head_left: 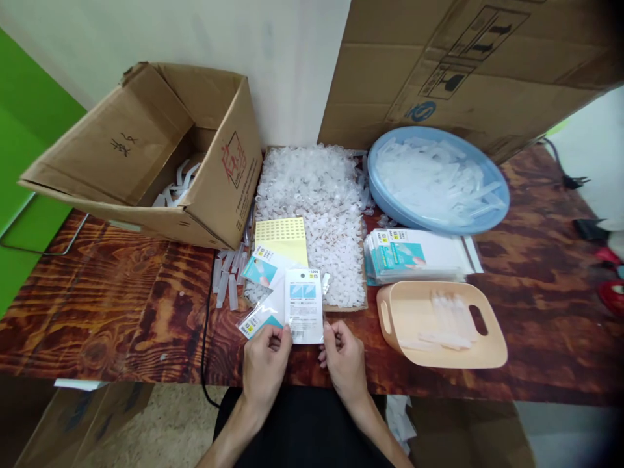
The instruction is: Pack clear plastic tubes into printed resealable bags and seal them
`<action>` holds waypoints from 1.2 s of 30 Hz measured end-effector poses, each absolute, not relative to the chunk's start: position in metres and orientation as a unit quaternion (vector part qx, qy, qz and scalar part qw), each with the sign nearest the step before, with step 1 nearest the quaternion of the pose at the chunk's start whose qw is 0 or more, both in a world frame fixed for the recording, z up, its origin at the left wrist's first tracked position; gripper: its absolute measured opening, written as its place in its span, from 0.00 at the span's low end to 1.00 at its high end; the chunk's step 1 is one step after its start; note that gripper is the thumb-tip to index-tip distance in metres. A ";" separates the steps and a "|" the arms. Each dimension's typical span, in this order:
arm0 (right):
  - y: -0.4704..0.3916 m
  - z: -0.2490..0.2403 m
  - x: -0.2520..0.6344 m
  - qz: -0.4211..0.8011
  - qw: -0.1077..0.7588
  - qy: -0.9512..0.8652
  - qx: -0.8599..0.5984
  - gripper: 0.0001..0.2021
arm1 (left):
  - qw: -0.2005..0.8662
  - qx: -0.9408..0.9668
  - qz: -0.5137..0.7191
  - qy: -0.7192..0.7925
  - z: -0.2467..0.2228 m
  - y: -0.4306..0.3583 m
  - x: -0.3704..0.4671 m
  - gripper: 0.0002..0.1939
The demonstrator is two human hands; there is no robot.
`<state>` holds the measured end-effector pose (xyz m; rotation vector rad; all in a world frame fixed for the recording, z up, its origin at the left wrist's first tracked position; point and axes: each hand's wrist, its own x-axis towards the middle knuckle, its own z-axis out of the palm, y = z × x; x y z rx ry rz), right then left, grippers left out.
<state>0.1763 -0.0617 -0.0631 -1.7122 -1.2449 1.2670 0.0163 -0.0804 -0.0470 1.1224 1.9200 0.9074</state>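
Observation:
Between both hands, near the table's front edge, is a white printed packaging card [304, 302] in what looks like a clear sleeve, its text and barcode facing up. My left hand [266, 361] pinches its lower left corner. At its lower right edge, my right hand [345, 354] is closed with thumb against fingers. Two more printed cards lie just left of it, an upper card [266, 268] and a lower card [263, 318]. Under them, a yellow sticker sheet [283, 235] rests on a shallow tray [361, 307] heaped with small translucent plastic pieces [312, 188].
An open cardboard box [227, 175] stands left, with pale strips inside. Right are a blue basin [439, 224] of translucent pieces, a stack of packaged cards [404, 253] and a peach basket [404, 312] holding clear pieces. A black cable [205, 344] hangs over the front edge.

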 end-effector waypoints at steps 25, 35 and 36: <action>-0.053 -0.035 0.205 0.526 0.453 -0.459 -0.555 0.14 | 0.719 0.165 0.461 0.493 -0.014 -0.072 0.018 0.16; -0.037 -0.013 0.197 0.770 0.395 -0.338 -0.371 0.20 | 0.735 0.183 0.456 0.467 -0.010 -0.077 0.011 0.19; -0.037 -0.011 0.200 0.791 0.392 -0.316 -0.348 0.19 | 0.742 0.173 0.454 0.462 -0.011 -0.079 0.010 0.20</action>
